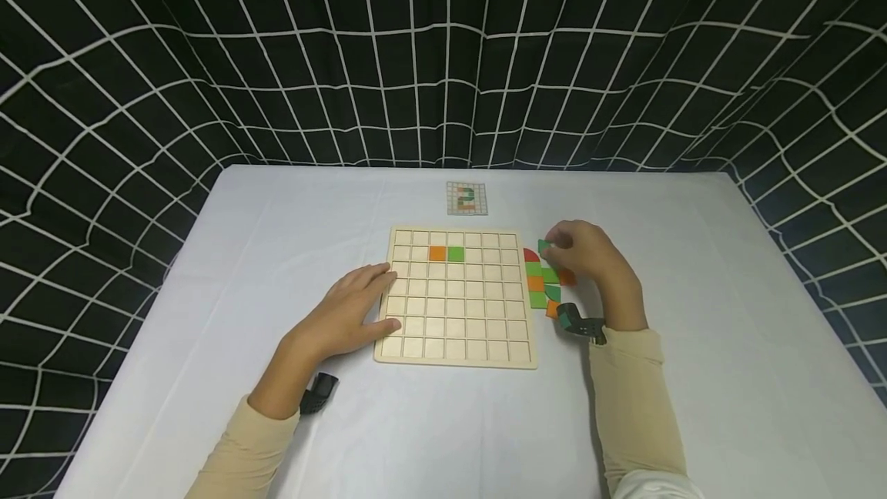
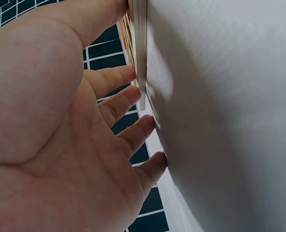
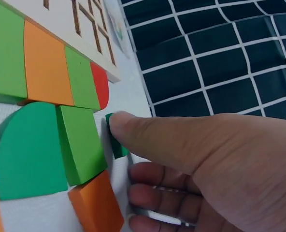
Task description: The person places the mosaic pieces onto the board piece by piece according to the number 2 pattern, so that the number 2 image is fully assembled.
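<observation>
A pale wooden grid board (image 1: pixel 453 327) lies flat on the white cloth. In its second row from the far side sit an orange square tile (image 1: pixel 437 253) and a light green square tile (image 1: pixel 455 254). My left hand (image 1: pixel 349 313) rests at the board's left edge, fingers spread and thumb over the near-left rim. Right of the board, my right hand (image 1: pixel 585 252) pinches a dark green tile (image 3: pixel 117 145) with a curved side, its thumb (image 3: pixel 152 137) on top. Beside that hand are a light green tile (image 3: pixel 81 142), another dark green rounded tile (image 3: pixel 32 150) and an orange tile (image 3: pixel 97 203).
Along the board's right edge runs a column of tiles, with a red rounded tile (image 1: pixel 530 255) at its far end and a light green tile (image 1: pixel 538 300) at its near end. A small pattern card (image 1: pixel 467 198) lies beyond the board. Black white-gridded cloth (image 1: pixel 416 60) hangs behind.
</observation>
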A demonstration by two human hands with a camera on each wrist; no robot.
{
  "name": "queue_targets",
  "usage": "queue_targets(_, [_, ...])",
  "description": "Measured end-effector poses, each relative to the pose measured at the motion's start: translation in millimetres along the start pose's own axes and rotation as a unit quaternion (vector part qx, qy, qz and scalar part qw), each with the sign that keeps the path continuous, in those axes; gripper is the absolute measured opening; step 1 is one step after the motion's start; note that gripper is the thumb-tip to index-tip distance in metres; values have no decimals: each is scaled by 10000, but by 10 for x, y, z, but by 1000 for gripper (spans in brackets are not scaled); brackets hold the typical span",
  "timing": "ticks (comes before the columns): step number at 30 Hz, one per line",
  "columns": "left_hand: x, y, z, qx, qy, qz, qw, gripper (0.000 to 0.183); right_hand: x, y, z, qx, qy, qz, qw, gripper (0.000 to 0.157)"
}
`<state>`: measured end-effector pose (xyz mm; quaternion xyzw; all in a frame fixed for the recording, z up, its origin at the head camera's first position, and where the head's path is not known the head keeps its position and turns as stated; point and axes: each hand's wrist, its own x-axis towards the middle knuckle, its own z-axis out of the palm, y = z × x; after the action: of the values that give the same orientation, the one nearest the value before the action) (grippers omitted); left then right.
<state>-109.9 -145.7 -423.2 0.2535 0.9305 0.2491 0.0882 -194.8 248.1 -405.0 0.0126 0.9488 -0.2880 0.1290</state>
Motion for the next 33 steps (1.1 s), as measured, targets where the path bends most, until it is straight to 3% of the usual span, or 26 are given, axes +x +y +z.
queue_targets(15, [11, 15, -1, -7, -13, 43, 10000, 75, 30, -23, 58, -169, 125, -472, 9987, 26])
queue_targets(27, [10, 17, -1, -7, 4, -8, 10000, 74, 42, -14, 69, -217, 40, -571, 9981, 33])
queue_targets(33, [6, 15, 2, -3, -5, -60, 10000, 74, 51, -44, 95, -293, 160, -836, 9959, 28])
